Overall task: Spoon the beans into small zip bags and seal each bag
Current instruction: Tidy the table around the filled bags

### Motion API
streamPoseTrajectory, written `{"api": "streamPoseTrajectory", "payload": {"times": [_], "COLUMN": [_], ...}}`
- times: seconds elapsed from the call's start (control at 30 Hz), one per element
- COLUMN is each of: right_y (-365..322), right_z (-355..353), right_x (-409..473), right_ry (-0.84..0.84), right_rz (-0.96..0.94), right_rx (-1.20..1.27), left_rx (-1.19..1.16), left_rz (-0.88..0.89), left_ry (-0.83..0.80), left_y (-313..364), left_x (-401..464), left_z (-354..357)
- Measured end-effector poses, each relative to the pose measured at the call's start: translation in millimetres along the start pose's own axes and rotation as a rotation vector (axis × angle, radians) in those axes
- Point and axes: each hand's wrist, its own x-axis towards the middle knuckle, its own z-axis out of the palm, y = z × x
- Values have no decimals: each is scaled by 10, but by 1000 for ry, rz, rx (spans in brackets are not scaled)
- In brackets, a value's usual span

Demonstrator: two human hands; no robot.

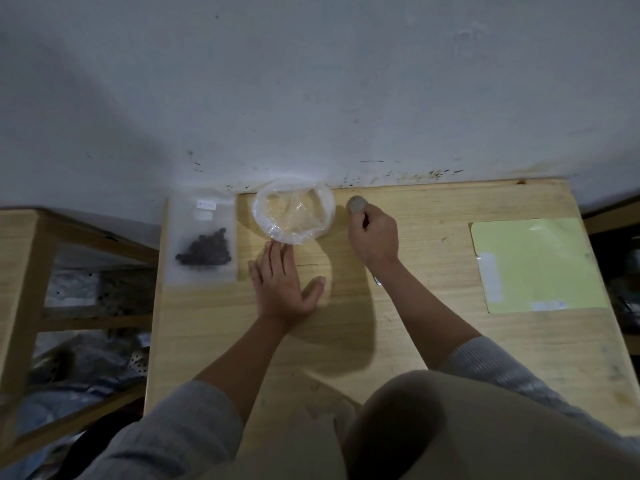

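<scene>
One filled bag of beans (202, 237) lies centre-left on the counter (415, 306); right hand (374, 233) grips a spoon (357, 204), left hand (282, 282) flat and relaxed beside an empty-looking bowl (294, 211).

Plain home room: stained wall (311, 81), wooden table (415, 306).

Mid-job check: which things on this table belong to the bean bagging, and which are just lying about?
In the job:
zip bag with dark beans
clear round container
spoon, gripped by the right hand
left hand, flat on the table

Lying about:
yellow-green sheet
wooden frame
</scene>
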Motion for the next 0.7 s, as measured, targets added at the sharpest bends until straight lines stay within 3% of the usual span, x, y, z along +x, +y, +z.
{"api": "streamPoseTrajectory", "payload": {"times": [0.23,0.43,0.57,0.7], "right_y": [-37,-150,-173,-191], "right_z": [-118,-208,-244,-270], "right_x": [-202,-400,-509,-581], "right_ry": [-255,-352,-360,-343], "right_rz": [-9,86,137,233], "right_rx": [20,128,163,230], "left_rx": [-216,-526,-468,-349], "left_rz": [-47,-131,-65,-12], "left_ry": [-2,184,309,310], "left_y": [-36,-4,27,-8], "left_x": [11,-45,3,122], "left_z": [-78,-299,-430,-531]}}
